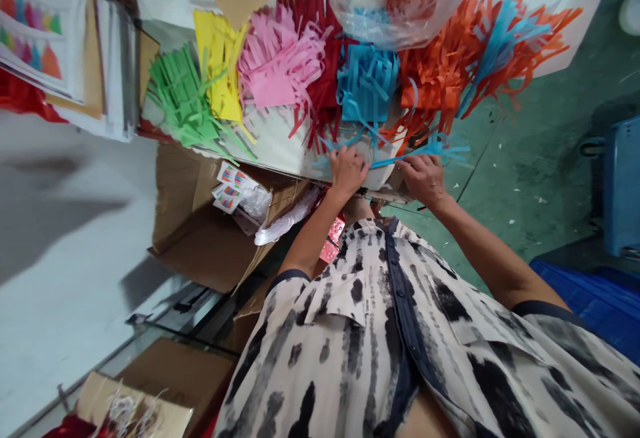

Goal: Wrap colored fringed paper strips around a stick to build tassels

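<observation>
The left hand [347, 170] and right hand [425, 180] are both closed on a blue paper strip [415, 157] stretched between them; just beyond the hands, fringed paper sheets [280, 68] in six colours lie already cut, with any remaining work unclear.

One camera worn on the person's head looks forward and down past the patterned shirt [380, 338] filling the lower frame, close above the left hand [349, 173] and right hand [425, 180], with the cut-paper fringes [275, 65] just beyond them.
</observation>
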Action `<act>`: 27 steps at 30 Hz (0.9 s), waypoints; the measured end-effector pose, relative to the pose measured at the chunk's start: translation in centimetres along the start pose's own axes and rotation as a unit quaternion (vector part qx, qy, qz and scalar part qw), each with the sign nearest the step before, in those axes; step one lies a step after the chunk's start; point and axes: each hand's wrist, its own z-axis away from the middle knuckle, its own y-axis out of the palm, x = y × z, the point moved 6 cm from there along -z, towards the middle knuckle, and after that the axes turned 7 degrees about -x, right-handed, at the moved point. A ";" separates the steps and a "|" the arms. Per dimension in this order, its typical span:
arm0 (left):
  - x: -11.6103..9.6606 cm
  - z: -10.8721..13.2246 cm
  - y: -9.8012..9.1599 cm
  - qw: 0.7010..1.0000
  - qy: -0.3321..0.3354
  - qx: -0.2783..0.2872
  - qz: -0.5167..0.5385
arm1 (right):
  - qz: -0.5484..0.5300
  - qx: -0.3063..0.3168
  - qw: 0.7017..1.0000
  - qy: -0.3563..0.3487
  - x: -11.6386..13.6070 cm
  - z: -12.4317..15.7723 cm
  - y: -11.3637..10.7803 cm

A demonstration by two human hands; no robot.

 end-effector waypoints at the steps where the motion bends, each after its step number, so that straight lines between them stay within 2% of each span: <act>1: 0.8 0.4 -0.4 1.000 -0.003 -0.014 -0.001 | 0.001 -0.002 1.000 0.001 -0.3 -0.1 -0.1; 4: 2.9 1.6 -2.0 0.998 -0.020 -0.058 -0.011 | 0.000 -0.004 1.000 0.001 -0.6 -0.6 -0.3; 6: 3.2 1.9 -2.9 0.994 -0.031 -0.099 -0.019 | -0.003 -0.002 1.000 0.009 -0.7 -1.0 -0.3; 7: 2.6 1.8 -2.9 0.993 -0.017 -0.113 -0.015 | -0.006 0.001 1.000 0.014 -0.8 -1.2 -0.2; 9: 0.3 1.4 -1.9 0.993 0.055 -0.107 0.011 | -0.010 0.009 1.000 0.022 -1.0 -1.8 -0.1; 11: -2.5 0.8 0.2 0.987 0.138 -0.065 0.044 | -0.011 0.021 1.000 0.020 -1.3 -2.3 0.1; 13: -4.1 0.3 2.4 0.984 0.165 -0.037 0.058 | -0.011 0.037 0.999 0.012 -1.6 -2.8 0.2; 15: -4.4 0.0 4.0 0.985 0.156 -0.033 0.060 | -0.010 0.051 0.999 0.003 -1.8 -3.0 0.4; 18: -3.8 0.1 4.8 0.988 0.132 -0.052 0.061 | -0.003 0.057 0.998 0.001 -2.0 -3.1 0.7; 22: -3.2 0.3 4.6 0.992 0.101 -0.046 0.066 | 0.006 0.051 0.999 0.007 -2.5 -3.1 1.0; 27: -2.6 0.3 3.6 0.999 0.034 -0.021 0.030 | -0.009 0.078 0.997 0.010 -3.1 -3.5 0.8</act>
